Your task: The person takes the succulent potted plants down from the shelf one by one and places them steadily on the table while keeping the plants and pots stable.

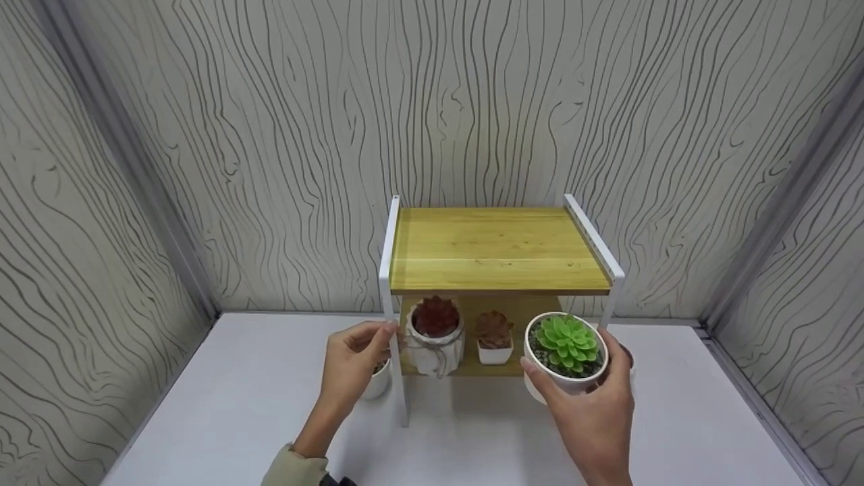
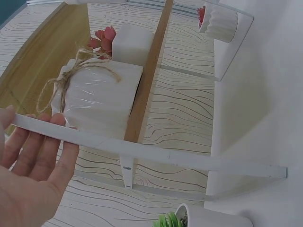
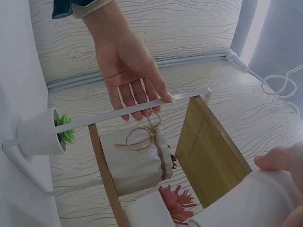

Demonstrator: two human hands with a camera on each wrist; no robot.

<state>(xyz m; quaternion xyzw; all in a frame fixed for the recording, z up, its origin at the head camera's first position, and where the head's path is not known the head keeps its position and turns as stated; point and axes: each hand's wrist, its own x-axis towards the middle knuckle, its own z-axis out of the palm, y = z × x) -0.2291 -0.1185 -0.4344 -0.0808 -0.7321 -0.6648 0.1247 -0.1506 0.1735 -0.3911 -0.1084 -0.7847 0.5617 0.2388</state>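
My left hand (image 1: 351, 361) grips the left front post (image 1: 399, 388) of a two-tier wooden shelf with a white metal frame, thumb on one side and fingers on the other. With my right hand (image 1: 597, 418) I hold a round white pot (image 1: 574, 386) with a green succulent (image 1: 567, 341), in front of the shelf's right part. On the lower board stand a larger white pot (image 1: 432, 354) tied with twine, holding a dark red succulent, and a small square white pot (image 1: 495, 355) with a reddish succulent. The upper board (image 1: 499, 246) is bare wood.
Left of the shelf, a white pot (image 2: 215, 218) with a green spiky plant stands on the white table (image 1: 270, 378). At the shelf's right, a ribbed white pot (image 2: 222, 22) with a red plant is mostly hidden by my right hand in the head view. Wood-grain patterned walls (image 1: 304, 135) enclose the table.
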